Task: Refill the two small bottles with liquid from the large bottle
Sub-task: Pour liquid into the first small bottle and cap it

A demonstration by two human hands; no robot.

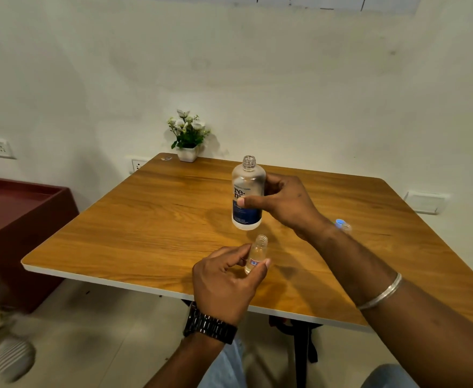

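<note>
Both bottles are uncapped, held over the table [145,219]: right hand [282,203] is gripping the big bottle [247,191] upright, left hand [226,278] is pinching the small bottle [256,254]. Narrow neck risks spilling. Second small bottle [343,225], probably, is sitting blurred behind the right wrist.

Lg bottle [247,193], sm bottle [256,254]: uncapped, upright

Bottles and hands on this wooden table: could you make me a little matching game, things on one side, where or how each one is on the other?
Things:
1. large bottle
2. small bottle
3. flower pot
4. blue-capped item

Places or states:
A. at the table's far edge by the wall
B. uncapped, held in the right hand
C. behind the right wrist, blurred
D. uncapped, held in the left hand

Pairs: 1-B, 2-D, 3-A, 4-C
</note>
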